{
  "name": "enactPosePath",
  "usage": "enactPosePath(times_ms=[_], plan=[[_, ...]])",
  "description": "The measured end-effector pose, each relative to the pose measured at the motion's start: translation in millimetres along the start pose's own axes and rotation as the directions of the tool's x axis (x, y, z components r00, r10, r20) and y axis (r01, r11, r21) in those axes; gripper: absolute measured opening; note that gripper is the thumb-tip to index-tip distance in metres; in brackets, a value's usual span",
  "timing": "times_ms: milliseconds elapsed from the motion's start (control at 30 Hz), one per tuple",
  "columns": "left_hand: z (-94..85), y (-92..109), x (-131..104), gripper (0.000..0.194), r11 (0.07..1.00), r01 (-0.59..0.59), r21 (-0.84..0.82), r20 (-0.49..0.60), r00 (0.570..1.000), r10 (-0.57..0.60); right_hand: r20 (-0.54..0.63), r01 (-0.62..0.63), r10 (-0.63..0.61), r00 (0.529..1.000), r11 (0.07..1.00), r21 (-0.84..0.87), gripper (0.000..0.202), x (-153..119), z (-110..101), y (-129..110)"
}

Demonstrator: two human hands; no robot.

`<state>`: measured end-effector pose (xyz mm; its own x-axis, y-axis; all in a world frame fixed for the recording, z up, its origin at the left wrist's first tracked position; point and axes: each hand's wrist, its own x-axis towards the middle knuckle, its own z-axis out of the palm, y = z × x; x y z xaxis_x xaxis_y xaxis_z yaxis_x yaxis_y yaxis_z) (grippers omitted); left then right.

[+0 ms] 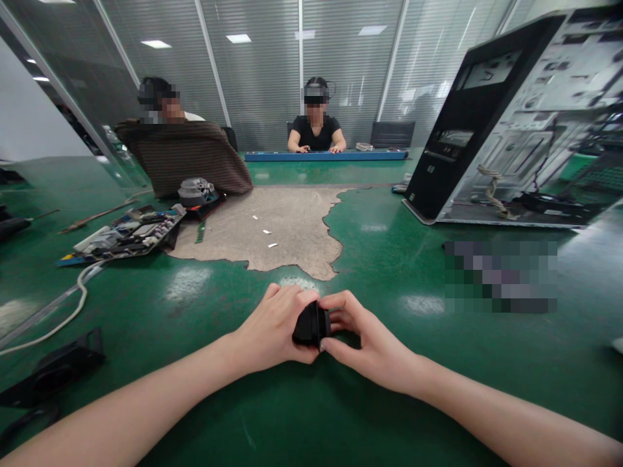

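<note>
A small black part (311, 325) is held between my two hands, low over the green table near the centre of the view. My left hand (278, 326) wraps its fingers and thumb round the part's left side. On the right side, my right hand (357, 337) grips the part's edge between thumb and fingertips. The part's face toward the palms is partly covered by the fingers. Beyond the hands lies a worn, bare patch (292, 227) of the table top with small white scraps on it.
An open computer case (438, 149) stands at the right, near a blurred-out flat item (501, 275). Circuit boards (131, 233), a white cable (82, 292) and a black bracket (53, 370) lie left. Two people sit across the green table (389, 259), behind a blue bar (326, 156).
</note>
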<state>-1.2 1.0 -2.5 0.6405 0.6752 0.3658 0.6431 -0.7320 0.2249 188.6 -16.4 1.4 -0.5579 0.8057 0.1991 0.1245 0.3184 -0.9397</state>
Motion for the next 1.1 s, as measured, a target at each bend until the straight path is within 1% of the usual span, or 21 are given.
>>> enactPosePath(times_ms=[67,233,333,400,500,567,667,733,900,1000,1100], plan=[[-0.2,0.2,0.0,0.058,1.0,-0.015,0.003,-0.004,1.0,0.015,-0.006,0.018,-0.018,1.0,1.0,0.004,0.034,-0.5,-0.4,0.0],[0.9,0.3,0.5,0.056,1.0,-0.017,-0.01,-0.026,1.0,0.017,-0.047,0.014,-0.013,0.999,1.0,0.01,0.018,0.5,0.2,2.3],[0.8,0.3,0.7,0.055,1.0,-0.008,-0.013,-0.026,1.0,0.007,-0.059,0.005,-0.005,0.998,1.0,0.005,0.025,0.9,0.8,2.1],[0.2,0.3,0.7,0.056,1.0,-0.001,-0.015,-0.016,1.0,0.0,-0.104,-0.015,0.014,0.994,1.0,-0.006,0.029,1.0,0.1,1.0],[-0.2,0.1,0.4,0.059,1.0,0.007,-0.03,-0.005,1.0,-0.007,-0.2,-0.073,0.075,0.977,0.997,0.018,0.025,1.5,-2.0,-0.5],[0.2,-0.2,0.2,0.059,0.999,0.008,-0.037,-0.008,1.0,-0.008,-0.186,-0.097,0.114,0.976,0.99,0.097,0.023,2.3,-2.5,-0.5],[1.4,-0.6,0.1,0.059,0.999,0.005,-0.038,-0.014,1.0,-0.006,-0.102,-0.094,0.122,0.987,0.966,0.242,0.025,5.4,-1.0,0.4],[2.1,-0.4,0.2,0.059,0.999,0.004,-0.034,-0.019,1.0,-0.005,-0.077,-0.117,0.145,0.986,0.951,0.287,0.025,8.5,0.3,0.7],[3.4,0.9,0.2,0.059,1.0,0.022,-0.016,-0.044,0.999,-0.022,-0.113,-0.176,0.21,0.971,0.951,0.256,0.023,13.2,1.1,-1.4],[4.1,1.0,-0.7,0.057,1.0,0.012,-0.005,-0.05,0.999,-0.013,-0.122,-0.156,0.192,0.974,0.954,0.258,0.021,12.2,1.2,-3.2],[4.3,0.6,-1.6,0.057,1.0,0.005,0.003,-0.051,0.999,-0.005,-0.124,-0.143,0.171,0.977,0.968,0.205,0.02,10.2,1.5,-3.8]])
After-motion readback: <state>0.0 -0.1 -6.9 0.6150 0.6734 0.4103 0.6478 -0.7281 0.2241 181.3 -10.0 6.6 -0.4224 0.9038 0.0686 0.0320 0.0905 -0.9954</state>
